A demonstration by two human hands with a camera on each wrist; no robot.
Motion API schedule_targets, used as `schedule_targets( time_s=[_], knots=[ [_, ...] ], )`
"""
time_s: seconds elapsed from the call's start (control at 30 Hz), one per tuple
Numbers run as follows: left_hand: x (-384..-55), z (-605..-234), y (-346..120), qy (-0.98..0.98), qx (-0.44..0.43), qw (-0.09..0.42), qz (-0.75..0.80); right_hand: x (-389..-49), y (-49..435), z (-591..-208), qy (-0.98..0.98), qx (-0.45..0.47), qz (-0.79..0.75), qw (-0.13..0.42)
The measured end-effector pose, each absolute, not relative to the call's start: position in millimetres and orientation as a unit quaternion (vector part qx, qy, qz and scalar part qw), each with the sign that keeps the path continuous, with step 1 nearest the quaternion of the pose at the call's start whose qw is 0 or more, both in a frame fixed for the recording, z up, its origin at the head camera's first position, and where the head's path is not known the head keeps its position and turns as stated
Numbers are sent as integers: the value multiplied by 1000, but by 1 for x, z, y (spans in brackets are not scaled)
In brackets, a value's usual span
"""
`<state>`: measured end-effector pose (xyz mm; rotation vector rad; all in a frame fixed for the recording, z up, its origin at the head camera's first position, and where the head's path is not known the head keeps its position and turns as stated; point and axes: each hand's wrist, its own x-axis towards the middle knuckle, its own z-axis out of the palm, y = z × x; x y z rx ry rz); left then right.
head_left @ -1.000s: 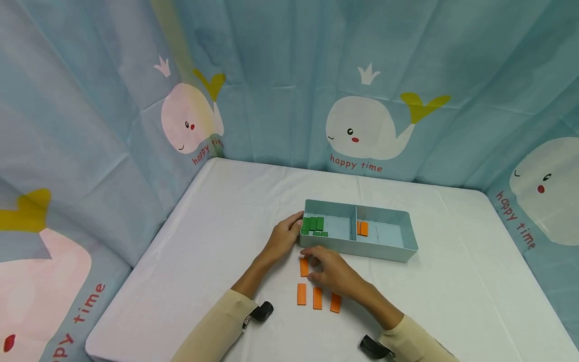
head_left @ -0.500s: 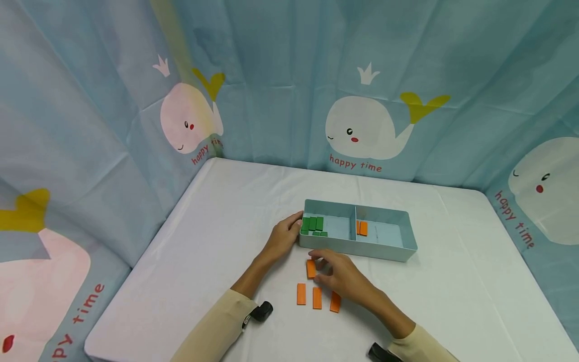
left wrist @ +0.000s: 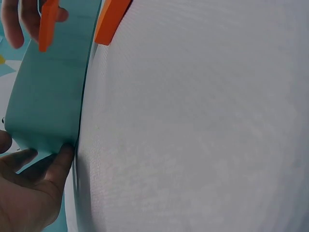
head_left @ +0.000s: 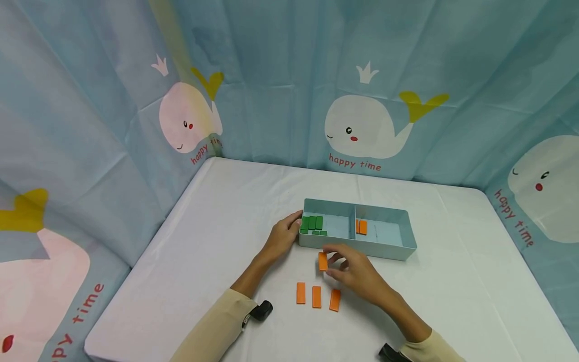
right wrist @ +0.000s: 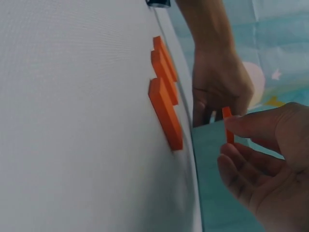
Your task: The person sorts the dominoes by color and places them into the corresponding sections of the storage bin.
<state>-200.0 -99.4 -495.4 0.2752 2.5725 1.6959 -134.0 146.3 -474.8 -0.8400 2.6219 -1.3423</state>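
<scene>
My right hand pinches an orange domino-like block between thumb and fingers, just in front of the pale blue-green box. In the right wrist view the held block is seen nearly edge-on, apart from the box. My left hand rests against the box's left end. In the left wrist view, the left hand's fingers touch that end wall near the table. Three orange blocks lie in a row on the white cloth, nearest to the right hand.
A divider splits the box in two. Several green blocks lie in the left compartment, and two orange blocks are in the right one, beside the divider. Whale-print curtains surround the white-covered table.
The right hand has carried an orange block rightward from beside the box's front left corner and raised it off the cloth. The left hand and the box stay where they were.
</scene>
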Motion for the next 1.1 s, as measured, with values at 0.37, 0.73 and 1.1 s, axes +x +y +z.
schedule_targets(
  time_s=[0.37, 0.73, 1.1],
  knots=[
    [-199, -494, -99, 830, 91, 26, 550, -135, 179, -462, 860, -245, -447, -13],
    [-199, -496, -99, 830, 91, 23, 549, -142, 214, -447, 870, -227, -432, -65],
    [-199, -495, -98, 831, 86, 25, 549, -158, 240, -444, 879, -204, -421, -95]
  ],
)
